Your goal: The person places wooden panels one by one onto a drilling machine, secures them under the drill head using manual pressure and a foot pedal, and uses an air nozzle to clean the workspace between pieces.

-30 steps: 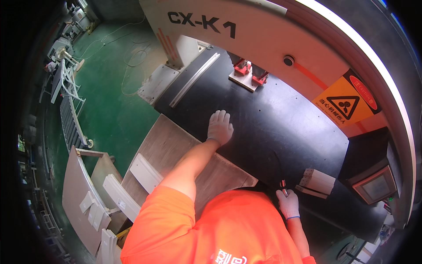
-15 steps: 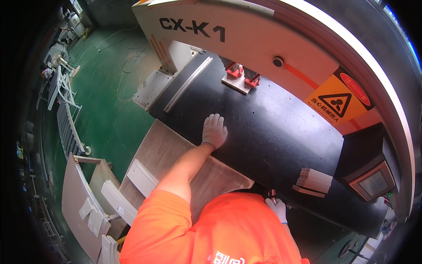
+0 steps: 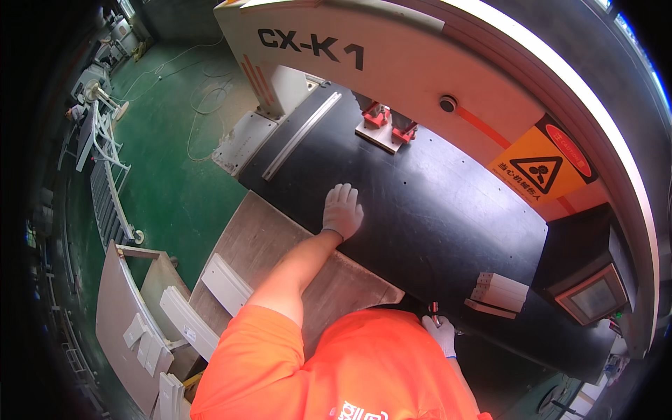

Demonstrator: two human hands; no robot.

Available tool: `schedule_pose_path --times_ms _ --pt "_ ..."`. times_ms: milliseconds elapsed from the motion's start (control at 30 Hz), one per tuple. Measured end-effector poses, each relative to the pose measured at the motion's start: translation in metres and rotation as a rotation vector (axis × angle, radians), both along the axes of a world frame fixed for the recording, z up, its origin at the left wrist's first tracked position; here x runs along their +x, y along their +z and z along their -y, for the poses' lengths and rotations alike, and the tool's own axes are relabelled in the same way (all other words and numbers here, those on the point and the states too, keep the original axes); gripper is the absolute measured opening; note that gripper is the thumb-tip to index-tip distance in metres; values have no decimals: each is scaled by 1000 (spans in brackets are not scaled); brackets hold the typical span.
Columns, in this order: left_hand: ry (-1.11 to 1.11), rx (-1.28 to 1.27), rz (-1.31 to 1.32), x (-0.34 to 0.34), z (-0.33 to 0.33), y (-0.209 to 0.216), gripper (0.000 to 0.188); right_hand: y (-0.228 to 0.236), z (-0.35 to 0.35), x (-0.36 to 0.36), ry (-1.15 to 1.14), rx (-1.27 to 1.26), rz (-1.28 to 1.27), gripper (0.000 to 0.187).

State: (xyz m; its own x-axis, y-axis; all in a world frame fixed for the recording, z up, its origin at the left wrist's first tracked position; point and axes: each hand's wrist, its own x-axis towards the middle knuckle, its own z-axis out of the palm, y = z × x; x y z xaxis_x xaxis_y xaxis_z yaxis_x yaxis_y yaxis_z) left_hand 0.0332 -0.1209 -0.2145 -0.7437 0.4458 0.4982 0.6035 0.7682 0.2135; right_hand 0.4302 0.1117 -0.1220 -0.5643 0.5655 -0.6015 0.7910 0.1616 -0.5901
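Note:
My left hand (image 3: 343,211), in a white glove, lies flat on the black machine table (image 3: 420,210) with its fingers stretched forward. Down at the table's near edge, my gloved right hand (image 3: 441,334) is closed around a small shiny metal cylinder (image 3: 434,309), which pokes up past the fingers; its kind I cannot make out. Farther back, two red clamps (image 3: 404,133) stand over a small pale board (image 3: 378,138) on the table. Right of centre sits a stack of white wooden strips (image 3: 498,294).
The machine's white beam (image 3: 413,70) spans the far side. A metal rail (image 3: 302,136) is fixed at the table's left. A framed screen (image 3: 593,297) stands at the right. Near my left arm, a wooden board (image 3: 280,245) and a cart (image 3: 129,315) carry white strips.
The view has shifted slightly. Both hands keep their places, and the clamped board and the strips look unmoved.

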Motion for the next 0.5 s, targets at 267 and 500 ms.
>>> schedule_pose_path --times_ms 267,500 --pt "-11 5 12 1 -1 7 49 -7 -5 2 -10 -24 -3 47" --pt "-8 5 1 1 0 5 49 -1 -5 -8 194 -6 20 49"
